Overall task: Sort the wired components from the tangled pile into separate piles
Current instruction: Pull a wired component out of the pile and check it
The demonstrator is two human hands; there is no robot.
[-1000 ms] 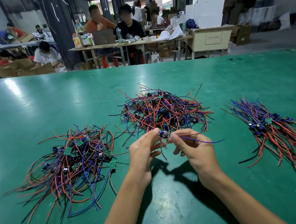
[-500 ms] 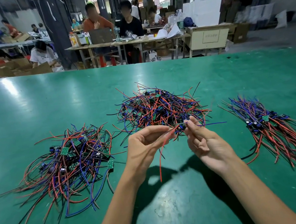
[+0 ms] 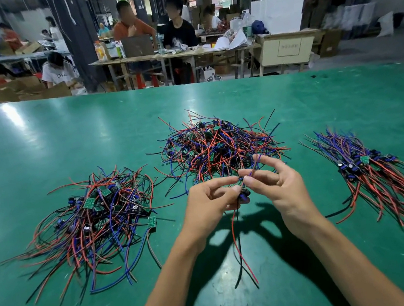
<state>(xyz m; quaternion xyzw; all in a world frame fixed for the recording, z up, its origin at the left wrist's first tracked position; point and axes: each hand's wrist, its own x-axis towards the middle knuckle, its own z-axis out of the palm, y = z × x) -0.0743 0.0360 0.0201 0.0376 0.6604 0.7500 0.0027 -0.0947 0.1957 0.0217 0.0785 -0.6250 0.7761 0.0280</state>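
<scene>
A tangled pile (image 3: 220,147) of red, blue and black wired components lies in the middle of the green table (image 3: 90,131). A looser pile (image 3: 94,218) sits to the left, and a tidier pile (image 3: 378,173) with wires fanned out lies to the right. My left hand (image 3: 210,203) pinches one wired component (image 3: 243,194) just in front of the middle pile; its red and black leads hang down toward me. My right hand (image 3: 277,186) pinches that component's thin blue lead between thumb and forefinger, other fingers spread.
The green table stretches far on all sides. Beyond its far edge, people sit at wooden work tables (image 3: 172,56) among cardboard boxes (image 3: 8,93) and white stacked cartons (image 3: 284,3).
Both hands drew the component slightly toward me and lower. Its red and black leads now hang free below my left hand, and my right hand shifted its pinch to the blue lead.
</scene>
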